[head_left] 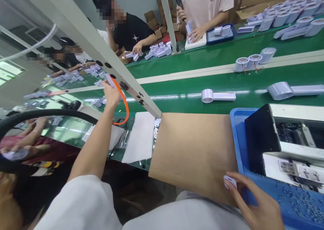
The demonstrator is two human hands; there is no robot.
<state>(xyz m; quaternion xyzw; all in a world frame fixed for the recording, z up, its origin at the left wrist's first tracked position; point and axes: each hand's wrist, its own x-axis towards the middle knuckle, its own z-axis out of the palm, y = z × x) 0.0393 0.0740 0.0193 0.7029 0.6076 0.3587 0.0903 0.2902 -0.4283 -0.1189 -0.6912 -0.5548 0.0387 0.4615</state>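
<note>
My left hand (111, 92) is stretched out to the left over the green conveyor belt (192, 103), closed on a small white part beside a curved orange cable (124, 105). My right hand (253, 199) rests at the near right edge of a brown cardboard sheet (194, 152) and pinches a small white plastic piece (230, 181) between thumb and fingers. Just right of that hand stands a blue tray (291, 203) strewn with small screws.
White handheld fan housings (217, 96) lie along the belt. A slanted metal frame post (101, 51) crosses the left. A white box with black parts (293, 138) sits in the tray. Other people work across the belt. A black hose arcs at the left.
</note>
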